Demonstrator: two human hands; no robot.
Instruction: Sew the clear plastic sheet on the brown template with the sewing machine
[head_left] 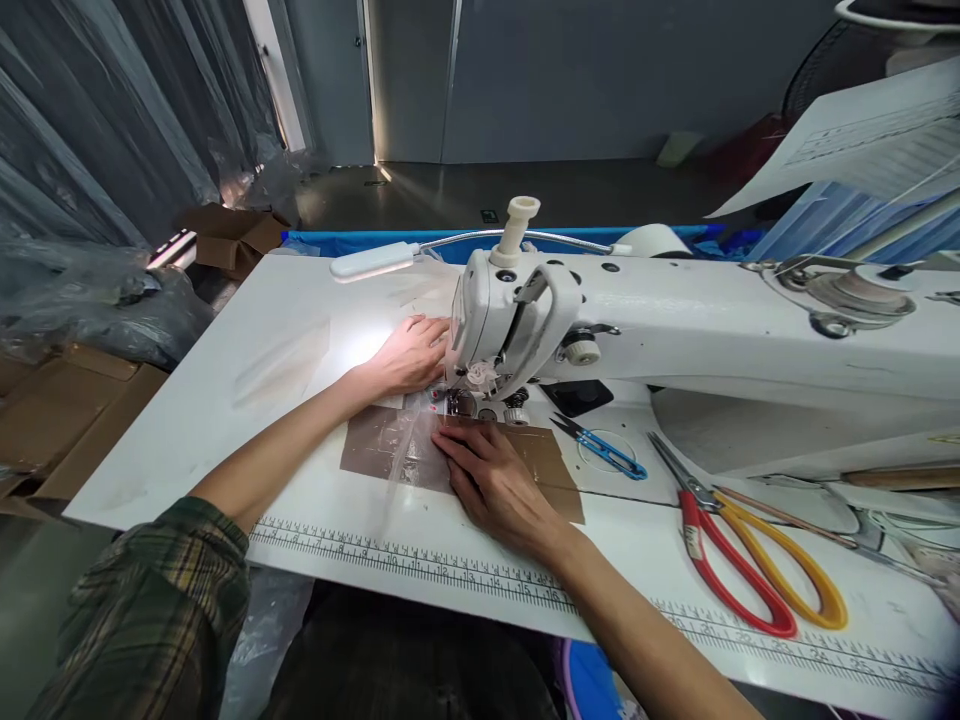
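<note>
A clear plastic sheet (409,455) lies under the needle area of a white sewing machine (510,300), over brown card-like pieces (367,450) on the table. My left hand (415,356) rests flat beside the machine head, fingers stretched out and their tips partly hidden behind it. In front of the presser foot (459,402), my right hand (487,475) lies on the plastic and the brown piece, fingers slightly bent and apart. Its fingertips touch the sheet close to the foot. Neither hand grips anything that I can see.
Blue thread snips (607,455) and scissors with red and yellow handles (750,550) lie to the right. A printed ruler (442,572) runs along the front edge of the white table (187,400). A lamp (375,262) lights the left side. Cardboard boxes (82,420) stand at the left.
</note>
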